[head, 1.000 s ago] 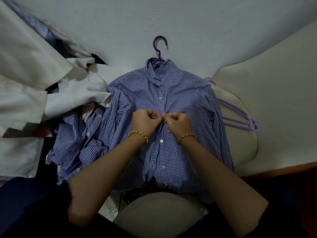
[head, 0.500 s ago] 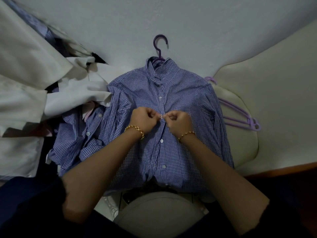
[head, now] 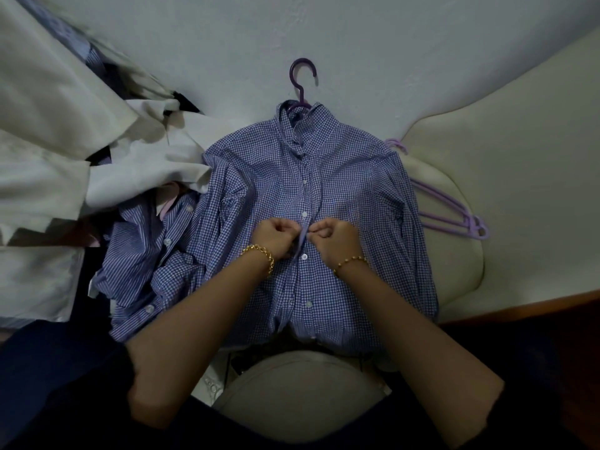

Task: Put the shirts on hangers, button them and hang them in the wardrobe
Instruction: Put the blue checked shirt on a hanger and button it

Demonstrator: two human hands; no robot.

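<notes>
A pale sheet [head: 357, 37] spreads across the far side of the scene, meeting a cream cushion [head: 526, 151] at the right. A heap of white garments [head: 48, 131] fills the left.

At the centre, a blue checked shirt [head: 350, 190] lies flat and front-up on the sheet, directly in front of the seated person. Its long axis runs straight away from the person, with the collar at the far end and the hem at the near end by the lap. Both sleeves are folded down along its sides.

A blue striped shirt [head: 146, 251] lies crumpled just beside it on the left, partly under the white heap. On the right, a bundle of lilac spare hangers [head: 454, 216] rests on the cushion, its near end tucked beneath the checked shirt's shoulder.

A purple hanger [head: 301, 77] sits inside the checked shirt. Only its hook shows, sticking out of the collar, pointing away from the person and curling open to the right.

The left hand [head: 276, 237] and right hand [head: 336, 237] meet at mid-chest, knuckles nearly touching. The fingers of each are curled tight and pinch the button strip, whose raised edge stands between them.

A gold chain bracelet [head: 259, 253] circles the left wrist and a beaded bracelet [head: 352, 261] the right. One white button [head: 304, 256] shows just below the hands.
</notes>
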